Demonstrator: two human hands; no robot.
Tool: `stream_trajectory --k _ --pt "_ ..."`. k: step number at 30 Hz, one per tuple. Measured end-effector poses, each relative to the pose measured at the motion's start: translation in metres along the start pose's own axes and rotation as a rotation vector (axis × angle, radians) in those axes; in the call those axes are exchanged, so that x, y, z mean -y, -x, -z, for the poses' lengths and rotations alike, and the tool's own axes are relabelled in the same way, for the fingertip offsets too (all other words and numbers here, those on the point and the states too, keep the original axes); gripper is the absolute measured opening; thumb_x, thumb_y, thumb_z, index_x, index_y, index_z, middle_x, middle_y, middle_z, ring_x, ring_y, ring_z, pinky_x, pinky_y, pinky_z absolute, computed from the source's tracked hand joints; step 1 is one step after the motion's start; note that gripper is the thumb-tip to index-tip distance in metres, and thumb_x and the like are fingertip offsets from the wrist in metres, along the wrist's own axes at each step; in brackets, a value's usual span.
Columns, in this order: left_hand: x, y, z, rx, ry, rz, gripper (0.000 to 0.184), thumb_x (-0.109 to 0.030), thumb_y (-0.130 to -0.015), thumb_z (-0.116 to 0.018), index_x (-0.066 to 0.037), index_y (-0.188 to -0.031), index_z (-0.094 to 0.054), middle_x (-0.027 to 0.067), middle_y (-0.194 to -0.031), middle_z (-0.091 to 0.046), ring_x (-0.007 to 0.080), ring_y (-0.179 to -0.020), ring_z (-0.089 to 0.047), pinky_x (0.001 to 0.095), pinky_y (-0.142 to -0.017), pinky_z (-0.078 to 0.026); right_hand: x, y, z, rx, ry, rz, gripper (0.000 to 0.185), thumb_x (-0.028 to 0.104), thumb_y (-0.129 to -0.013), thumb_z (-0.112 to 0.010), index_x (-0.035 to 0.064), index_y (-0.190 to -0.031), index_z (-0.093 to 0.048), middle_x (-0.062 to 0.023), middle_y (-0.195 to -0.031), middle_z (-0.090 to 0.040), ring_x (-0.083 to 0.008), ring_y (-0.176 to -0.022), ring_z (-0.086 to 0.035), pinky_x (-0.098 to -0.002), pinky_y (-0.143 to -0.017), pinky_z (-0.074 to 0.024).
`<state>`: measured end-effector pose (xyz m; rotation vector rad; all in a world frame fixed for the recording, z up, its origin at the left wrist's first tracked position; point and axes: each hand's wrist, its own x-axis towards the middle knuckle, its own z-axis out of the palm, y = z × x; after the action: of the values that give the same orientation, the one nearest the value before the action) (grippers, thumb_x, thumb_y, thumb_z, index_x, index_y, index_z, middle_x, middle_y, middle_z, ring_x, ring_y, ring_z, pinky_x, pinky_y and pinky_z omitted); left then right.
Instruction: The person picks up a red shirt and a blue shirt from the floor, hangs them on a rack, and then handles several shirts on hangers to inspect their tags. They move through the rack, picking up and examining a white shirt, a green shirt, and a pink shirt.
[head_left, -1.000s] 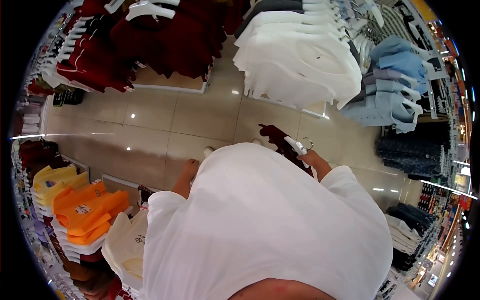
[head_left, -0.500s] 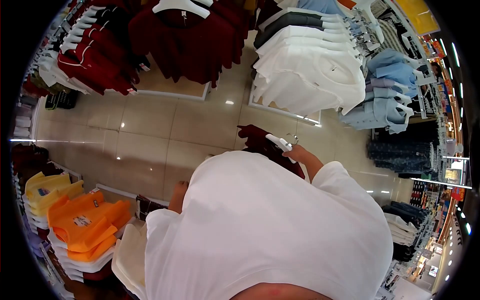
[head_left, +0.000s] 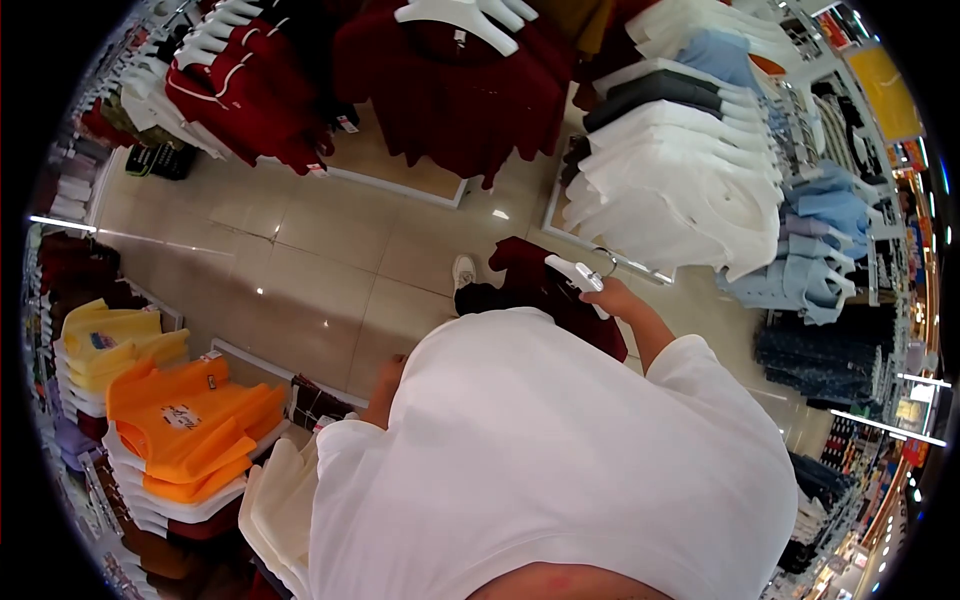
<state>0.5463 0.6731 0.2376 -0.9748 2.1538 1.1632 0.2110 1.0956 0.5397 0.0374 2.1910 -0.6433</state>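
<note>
My right hand (head_left: 607, 297) is closed round a white hanger (head_left: 572, 272) with a metal hook. From it hangs a dark red garment (head_left: 532, 285), held out in front of my body over the floor. My left hand (head_left: 392, 372) hangs low beside my white shirt, holding nothing that I can see; its fingers are partly hidden and too small to make out. A shoe (head_left: 463, 271) shows on the floor just left of the garment.
Dark red tops (head_left: 450, 95) hang on a rack ahead, over a low platform (head_left: 400, 180). White tops (head_left: 680, 190) hang ahead right, blue shirts (head_left: 800, 280) further right. Orange shirts (head_left: 185, 420) and cream garments (head_left: 285, 500) are at the left. Tiled floor (head_left: 310, 260) lies between the racks.
The view has shifted, and the racks ahead now appear nearer and further right. My right hand still holds the hanger with the garment. A shoe now shows more fully in front of me.
</note>
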Motion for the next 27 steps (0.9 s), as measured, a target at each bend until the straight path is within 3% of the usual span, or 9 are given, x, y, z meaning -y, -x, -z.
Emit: stream_trajectory --k 6,7,12,15,19,21,22,24,27 --pt "0.037 -0.005 0.007 -0.001 0.044 0.103 0.049 -0.044 -0.088 -0.054 -0.005 -0.114 -0.067 0.0228 -0.114 -0.065 0.0398 -0.111 -0.060 0.0437 -0.093 -0.048 0.114 -0.027 0.027 0.042 0.034 0.155 0.051 0.033 -0.078 -0.074 -0.0030 -0.113 -0.065 -0.0166 -0.105 -0.068 -0.0278 -0.094 -0.063 -0.0377 -0.085 -0.0476" --pt "0.028 0.004 0.018 0.007 0.062 0.125 0.049 -0.044 -0.088 -0.054 -0.005 -0.115 -0.067 0.0226 -0.115 -0.065 0.0393 -0.111 -0.060 0.0433 -0.093 -0.048 0.135 -0.032 0.032 0.064 0.050 0.104 0.049 0.032 -0.079 -0.073 -0.0022 -0.112 -0.065 -0.0162 -0.104 -0.068 -0.0270 -0.094 -0.064 -0.0369 -0.085 -0.0474" --pt "0.011 -0.015 0.056 0.043 0.100 0.120 0.049 -0.043 -0.087 -0.055 -0.006 -0.117 -0.066 0.0204 -0.116 -0.064 0.0360 -0.111 -0.059 0.0410 -0.091 -0.047 0.188 -0.075 0.043 0.043 0.148 0.360 0.043 0.031 -0.080 -0.072 0.0021 -0.112 -0.066 -0.0153 -0.101 -0.069 -0.0272 -0.094 -0.064 -0.0364 -0.085 -0.0480" --pt "-0.059 -0.025 0.110 -0.023 0.124 0.049 0.044 -0.038 -0.090 -0.053 -0.005 -0.118 -0.063 0.0169 -0.112 -0.064 0.0291 -0.102 -0.060 0.0373 -0.084 -0.048 0.240 -0.050 0.065 0.169 -0.006 0.322 0.041 0.027 -0.081 -0.071 0.0017 -0.113 -0.065 -0.0143 -0.100 -0.069 -0.0261 -0.094 -0.064 -0.0344 -0.086 -0.0481" --pt "-0.190 -0.034 0.185 -0.164 0.265 -0.138 0.039 -0.031 -0.093 -0.050 -0.003 -0.118 -0.060 0.0123 -0.107 -0.064 0.0200 -0.089 -0.061 0.0324 -0.074 -0.049 0.279 -0.042 0.086 0.158 0.044 0.345 0.038 0.025 -0.082 -0.073 0.0047 -0.113 -0.065 -0.0095 -0.099 -0.070 -0.0203 -0.093 -0.064 -0.0328 -0.083 -0.0485" --pt "-0.256 -0.044 0.220 -0.167 0.562 -0.084 0.036 -0.028 -0.095 -0.049 -0.002 -0.118 -0.059 0.0100 -0.104 -0.065 0.0154 -0.083 -0.061 0.0299 -0.069 -0.050 0.293 -0.041 0.096 0.198 -0.034 0.324 0.037 0.026 -0.082 -0.074 0.0054 -0.112 -0.065 -0.0084 -0.099 -0.070 -0.0188 -0.092 -0.064 -0.0319 -0.082 -0.0482" --pt "-0.290 -0.050 0.236 -0.165 0.838 0.067 0.038 -0.028 -0.096 -0.049 -0.001 -0.121 -0.057 0.0093 -0.106 -0.064 0.0141 -0.084 -0.061 0.0294 -0.070 -0.049 0.296 -0.043 0.099 0.221 -0.074 0.309 0.037 0.027 -0.083 -0.074 0.0057 -0.112 -0.066 -0.0078 -0.098 -0.070 -0.0180 -0.092 -0.064 -0.0315 -0.082 -0.0481" --pt "-0.325 -0.067 0.261 -0.167 0.778 -0.050 0.044 -0.032 -0.097 -0.051 -0.001 -0.129 -0.053 0.0082 -0.114 -0.063 0.0167 -0.096 -0.061 0.0287 -0.080 -0.047 0.301 -0.044 0.105 0.178 -0.110 0.405 0.036 0.030 -0.082 -0.076 0.0038 -0.105 -0.068 -0.0069 -0.090 -0.069 -0.0168 -0.082 -0.062 -0.0305 -0.078 -0.0484" --pt "-0.392 -0.054 0.296 -0.377 0.715 -0.332 0.045 -0.030 -0.099 -0.050 0.000 -0.133 -0.050 0.0108 -0.123 -0.060 0.0197 -0.109 -0.058 0.0304 -0.094 -0.043 0.314 -0.040 0.115 0.126 -0.123 0.467 0.035 0.031 -0.082 -0.076 0.0040 -0.104 -0.069 -0.0062 -0.086 -0.068 -0.0161 -0.079 -0.061 -0.0307 -0.074 -0.0483"
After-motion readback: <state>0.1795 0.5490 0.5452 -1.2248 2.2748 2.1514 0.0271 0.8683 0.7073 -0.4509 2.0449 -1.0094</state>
